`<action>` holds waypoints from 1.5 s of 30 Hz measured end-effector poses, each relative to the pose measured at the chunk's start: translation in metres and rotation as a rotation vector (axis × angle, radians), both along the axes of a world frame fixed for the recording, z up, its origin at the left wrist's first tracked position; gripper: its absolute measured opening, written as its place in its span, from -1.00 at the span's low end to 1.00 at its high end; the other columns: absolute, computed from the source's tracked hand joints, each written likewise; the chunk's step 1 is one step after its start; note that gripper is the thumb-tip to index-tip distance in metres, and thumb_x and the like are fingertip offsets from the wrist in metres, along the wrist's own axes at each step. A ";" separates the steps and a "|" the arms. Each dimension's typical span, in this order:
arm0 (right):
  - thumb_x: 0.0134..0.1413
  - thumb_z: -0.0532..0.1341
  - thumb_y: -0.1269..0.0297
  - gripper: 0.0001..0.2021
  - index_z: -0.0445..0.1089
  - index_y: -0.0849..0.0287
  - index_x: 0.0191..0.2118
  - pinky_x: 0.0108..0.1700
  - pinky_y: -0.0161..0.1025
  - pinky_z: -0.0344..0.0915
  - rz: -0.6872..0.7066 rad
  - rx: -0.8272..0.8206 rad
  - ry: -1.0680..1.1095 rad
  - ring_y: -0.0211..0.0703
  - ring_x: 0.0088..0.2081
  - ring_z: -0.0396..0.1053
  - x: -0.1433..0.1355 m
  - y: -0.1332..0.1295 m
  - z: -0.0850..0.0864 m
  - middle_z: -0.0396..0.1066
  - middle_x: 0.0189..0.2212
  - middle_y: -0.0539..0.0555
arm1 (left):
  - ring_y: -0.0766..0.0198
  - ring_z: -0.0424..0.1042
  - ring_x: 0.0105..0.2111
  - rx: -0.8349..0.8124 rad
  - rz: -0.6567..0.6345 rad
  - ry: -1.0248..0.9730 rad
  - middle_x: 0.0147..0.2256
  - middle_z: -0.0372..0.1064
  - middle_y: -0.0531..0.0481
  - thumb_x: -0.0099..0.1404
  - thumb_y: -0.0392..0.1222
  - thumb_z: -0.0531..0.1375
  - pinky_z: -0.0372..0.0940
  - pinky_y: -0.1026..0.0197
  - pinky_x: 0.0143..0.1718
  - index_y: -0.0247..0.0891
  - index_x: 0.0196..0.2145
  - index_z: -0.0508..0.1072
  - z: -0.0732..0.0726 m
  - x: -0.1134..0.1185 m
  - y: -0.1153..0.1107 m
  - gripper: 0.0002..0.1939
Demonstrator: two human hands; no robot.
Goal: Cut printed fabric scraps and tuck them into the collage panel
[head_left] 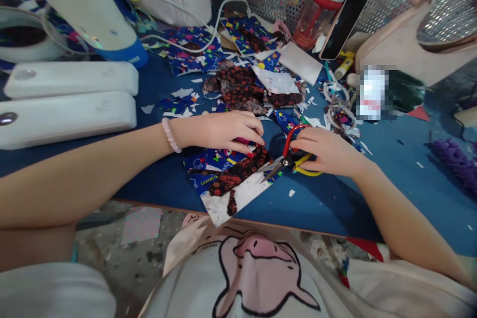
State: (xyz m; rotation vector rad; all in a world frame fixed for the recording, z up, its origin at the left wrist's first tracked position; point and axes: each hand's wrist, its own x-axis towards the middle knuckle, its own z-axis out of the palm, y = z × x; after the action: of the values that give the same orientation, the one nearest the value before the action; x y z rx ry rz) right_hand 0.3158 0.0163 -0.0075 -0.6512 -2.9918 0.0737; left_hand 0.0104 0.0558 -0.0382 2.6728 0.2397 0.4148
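My left hand (238, 131) rests on a piece of blue printed material (204, 166) near the table's front edge, its fingertips pressed on a strip of dark fabric with red spots (238, 174) lying across it. The lower corner of the piece is white and hangs over the edge. In my right hand (324, 151) are scissors (286, 162) with one red and one yellow handle. Their blades are parted and point left, at the right side of the dark fabric. Behind my left hand lies a larger heap of the same red-spotted fabric (238, 87).
Two white cases (74, 114) and a large bottle (122, 39) stand at the left. Blue printed pieces (194, 49), a white cable and paper scraps lie behind. A phone (345, 25), a red-lidded cup (313, 15), rings of tape (341, 117) and a bag (395, 44) are at the right.
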 end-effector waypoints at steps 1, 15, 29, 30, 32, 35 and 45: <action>0.20 0.21 0.22 -0.83 0.44 0.15 -0.14 -0.21 -0.16 0.30 0.000 -0.002 -0.011 -0.05 -0.27 0.39 -0.001 -0.001 0.000 0.47 -0.28 0.14 | 0.17 0.39 -0.05 -0.013 -0.003 -0.005 -0.04 0.49 -0.18 0.51 -0.06 0.08 0.23 0.19 0.07 -0.22 0.01 0.57 0.000 0.000 0.000 -0.67; 0.29 0.16 0.22 -0.80 0.46 0.21 -0.15 -0.22 -0.19 0.28 -0.001 0.028 -0.054 -0.07 -0.29 0.40 -0.007 -0.004 0.002 0.47 -0.30 0.15 | 0.13 0.40 -0.03 -0.028 -0.026 -0.027 -0.04 0.49 -0.23 0.52 -0.10 0.06 0.25 0.15 0.09 -0.27 0.03 0.56 -0.001 0.000 -0.002 -0.66; 0.34 0.15 0.22 -0.79 0.48 0.23 -0.16 -0.25 -0.21 0.30 0.012 0.028 -0.051 -0.08 -0.29 0.46 -0.009 -0.004 0.002 0.51 -0.30 0.16 | 0.13 0.42 -0.03 0.028 -0.031 -0.025 -0.04 0.50 -0.23 0.50 -0.15 0.10 0.28 0.15 0.08 -0.26 0.02 0.55 -0.002 0.001 -0.002 -0.70; 0.34 0.16 0.23 -0.80 0.48 0.23 -0.17 -0.25 -0.22 0.30 0.007 0.035 -0.054 -0.08 -0.29 0.46 -0.008 -0.004 0.003 0.51 -0.31 0.16 | 0.13 0.42 -0.04 0.042 -0.033 -0.027 -0.04 0.50 -0.23 0.50 -0.15 0.10 0.28 0.15 0.07 -0.27 0.02 0.55 -0.002 0.001 -0.002 -0.71; 0.33 0.16 0.24 -0.81 0.48 0.22 -0.17 -0.26 -0.23 0.31 -0.008 0.044 -0.064 -0.09 -0.29 0.46 -0.008 -0.005 0.004 0.51 -0.32 0.15 | 0.12 0.43 -0.05 0.082 -0.040 -0.031 -0.05 0.51 -0.24 0.49 -0.16 0.11 0.30 0.15 0.04 -0.30 0.01 0.55 -0.001 0.001 -0.003 -0.71; 0.32 0.17 0.26 -0.83 0.48 0.20 -0.16 -0.26 -0.24 0.32 -0.019 0.050 -0.070 -0.11 -0.30 0.46 -0.007 -0.005 0.004 0.51 -0.34 0.12 | 0.12 0.45 -0.07 0.150 -0.035 -0.027 -0.06 0.51 -0.25 0.49 -0.17 0.11 0.32 0.15 0.00 -0.31 0.00 0.56 0.001 0.001 -0.005 -0.71; 0.24 0.18 0.30 -0.85 0.48 0.17 -0.17 -0.28 -0.25 0.29 -0.050 0.034 -0.039 -0.12 -0.32 0.44 -0.003 -0.006 0.001 0.51 -0.34 0.12 | 0.18 0.45 -0.13 0.388 0.042 0.011 -0.09 0.52 -0.14 0.53 -0.20 0.04 0.26 0.16 -0.05 -0.25 -0.09 0.57 0.007 0.004 -0.016 -0.71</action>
State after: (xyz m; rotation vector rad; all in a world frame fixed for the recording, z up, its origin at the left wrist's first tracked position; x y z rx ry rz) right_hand 0.3129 0.0102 -0.0061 -0.7309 -3.0045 0.0076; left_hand 0.0142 0.0398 -0.0314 3.0538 0.2401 0.5041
